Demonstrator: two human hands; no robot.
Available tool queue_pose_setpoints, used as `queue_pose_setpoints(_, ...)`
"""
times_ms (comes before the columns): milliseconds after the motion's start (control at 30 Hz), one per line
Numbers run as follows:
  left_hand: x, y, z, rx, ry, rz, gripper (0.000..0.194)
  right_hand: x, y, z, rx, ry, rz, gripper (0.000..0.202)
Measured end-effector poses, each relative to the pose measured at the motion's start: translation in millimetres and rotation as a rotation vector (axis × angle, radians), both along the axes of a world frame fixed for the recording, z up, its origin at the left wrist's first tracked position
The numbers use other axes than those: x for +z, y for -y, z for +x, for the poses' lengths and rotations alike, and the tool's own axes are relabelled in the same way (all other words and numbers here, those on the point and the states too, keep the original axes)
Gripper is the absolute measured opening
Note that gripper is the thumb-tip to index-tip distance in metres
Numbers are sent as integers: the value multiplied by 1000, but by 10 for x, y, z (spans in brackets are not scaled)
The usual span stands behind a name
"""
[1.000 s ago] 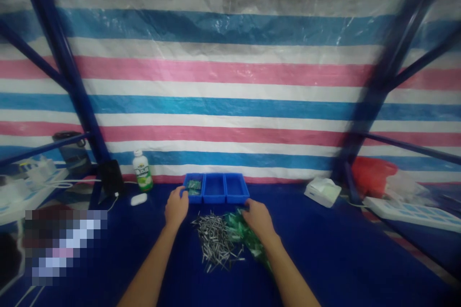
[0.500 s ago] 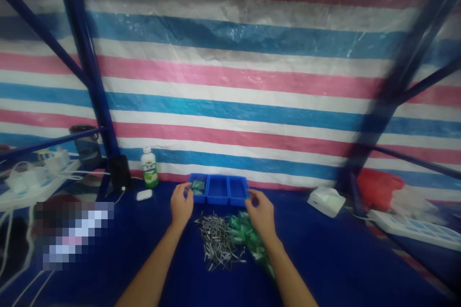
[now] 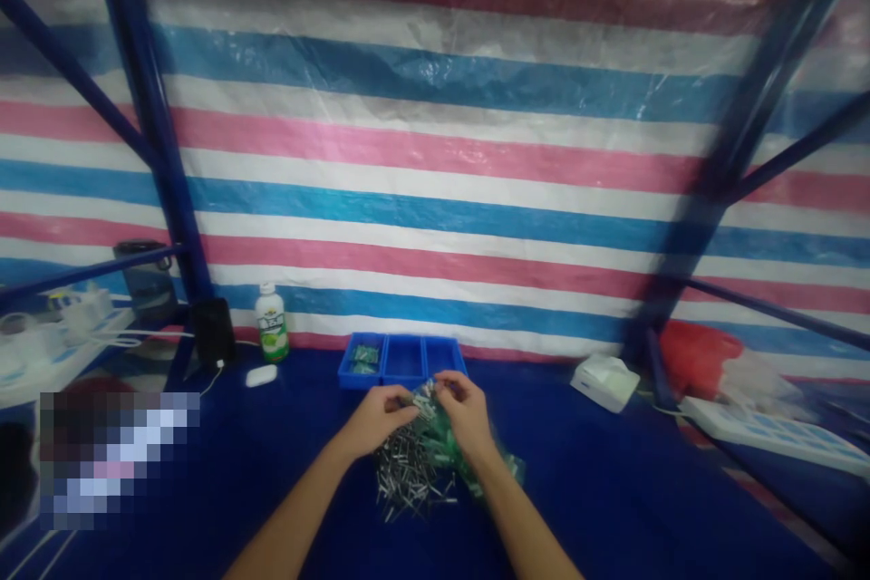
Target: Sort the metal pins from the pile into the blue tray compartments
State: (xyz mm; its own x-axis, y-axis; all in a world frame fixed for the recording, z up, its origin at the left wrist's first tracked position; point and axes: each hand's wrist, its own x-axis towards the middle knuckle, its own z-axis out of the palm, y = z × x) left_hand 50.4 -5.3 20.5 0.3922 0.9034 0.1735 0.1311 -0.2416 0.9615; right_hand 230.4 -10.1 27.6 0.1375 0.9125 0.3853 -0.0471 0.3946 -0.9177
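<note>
My left hand (image 3: 381,419) and my right hand (image 3: 468,410) are close together above the table, fingers closed on the two sides of a small greenish plastic bag (image 3: 425,401). Its contents are too blurred to make out. Just below lies a pile of thin metal pins, rivet-like in shape (image 3: 408,476). Loose green plastic bags (image 3: 511,468) spread under and beside my right wrist, partly hidden by it. Behind the hands stands a row of three joined blue bins (image 3: 402,359); small green packets (image 3: 365,355) lie in the left one.
A white-and-green bottle (image 3: 273,326), a white case (image 3: 262,376) and a black power bank-like block (image 3: 212,333) stand at the left back. To the right are a tissue pack (image 3: 604,382), a red bag (image 3: 699,361) and a power strip (image 3: 775,439). Blue frame posts flank the table.
Both hands have come away from the blue bins towards me and closer together. A small plastic bag is now between their fingers. The view has shifted slightly.
</note>
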Motion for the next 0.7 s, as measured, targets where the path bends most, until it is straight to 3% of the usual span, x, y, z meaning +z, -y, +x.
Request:
queue_pose_setpoints(333, -123, -31, 56, -36, -14, 33, 23, -107, -60, -81, 100, -46, -18, 32)
queue_pose_setpoints(500, -83, -48, 44, 63, 98, 65, 22, -110, -53, -64, 174, -50, -90, 41)
queue_pose_setpoints(600, -74, -92, -5, 134, 133, 93, 23, -119, -37, -67, 283, 67, -114, 34)
queue_pose_setpoints(700, -95, -129, -33, 168, 125, 103, 24, -138, -33, -82, 303, 149, -84, 30)
